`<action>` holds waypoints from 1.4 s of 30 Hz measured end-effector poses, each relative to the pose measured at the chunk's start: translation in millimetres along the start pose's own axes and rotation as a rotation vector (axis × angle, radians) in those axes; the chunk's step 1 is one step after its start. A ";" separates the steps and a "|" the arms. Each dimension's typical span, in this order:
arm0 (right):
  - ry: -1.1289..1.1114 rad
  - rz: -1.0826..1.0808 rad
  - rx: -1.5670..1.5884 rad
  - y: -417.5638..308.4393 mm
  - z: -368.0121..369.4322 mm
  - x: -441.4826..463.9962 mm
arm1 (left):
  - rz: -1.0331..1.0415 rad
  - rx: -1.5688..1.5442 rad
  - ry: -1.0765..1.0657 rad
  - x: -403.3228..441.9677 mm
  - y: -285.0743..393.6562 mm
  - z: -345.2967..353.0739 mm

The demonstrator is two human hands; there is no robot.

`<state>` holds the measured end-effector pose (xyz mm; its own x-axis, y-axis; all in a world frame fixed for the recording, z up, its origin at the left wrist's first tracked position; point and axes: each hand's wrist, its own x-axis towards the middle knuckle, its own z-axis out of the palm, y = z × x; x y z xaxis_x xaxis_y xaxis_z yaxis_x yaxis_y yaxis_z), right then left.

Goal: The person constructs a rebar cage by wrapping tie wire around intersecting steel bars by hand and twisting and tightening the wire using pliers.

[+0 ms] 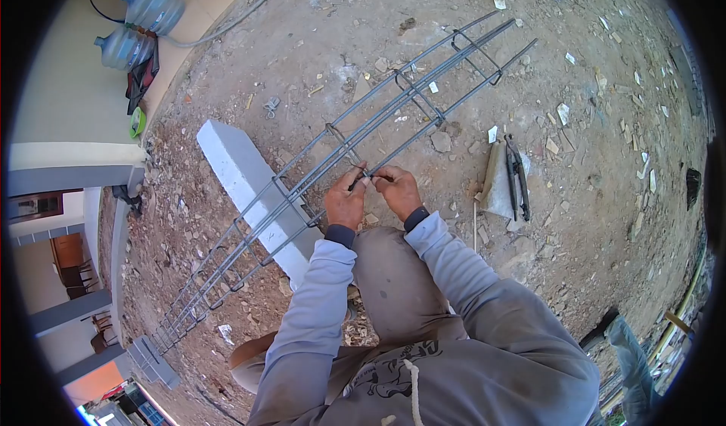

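A long rebar cage [420, 97], made of thin steel bars with several rectangular stirrups, stretches diagonally from lower left to upper right. My left hand [346, 199] pinches at the corner where a stirrup meets the nearest bar. Close beside it, my right hand [398, 192] has thumb and fingertips closed at the same joint. The fingertips of both hands almost touch, and any small piece between them is too hidden to make out. Under the cage, left of my hands, a long white block [249, 176] props it off the ground.
Right of my knee, long-handled pincers [517, 176] lie against a pale block [497, 184]. A grey block [153, 362] sits at the cage's lower-left end. Stone and tile chips litter the dirt. Large water bottles [153, 9] and a green bowl [137, 122] stand by the wall.
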<state>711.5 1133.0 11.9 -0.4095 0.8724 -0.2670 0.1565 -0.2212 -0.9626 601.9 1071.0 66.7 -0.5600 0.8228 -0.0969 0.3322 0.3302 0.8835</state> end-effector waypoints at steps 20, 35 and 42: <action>0.060 -0.449 -0.467 -24.7 0.5 -11.2 | -0.133 -0.212 -0.404 18.8 1.6 -35.2; 0.022 -0.463 -0.577 -27.4 -1.9 -3.8 | -0.123 -0.108 -0.509 28.9 14.3 -31.4; -0.044 -0.456 -0.563 -30.5 -7.0 -0.7 | -0.048 0.166 -0.429 24.6 11.3 -30.9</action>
<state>713.4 1142.2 41.8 -0.5782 0.8034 0.1421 0.3956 0.4284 -0.8124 568.5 1080.7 88.5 -0.2245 0.9102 -0.3480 0.4497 0.4136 0.7916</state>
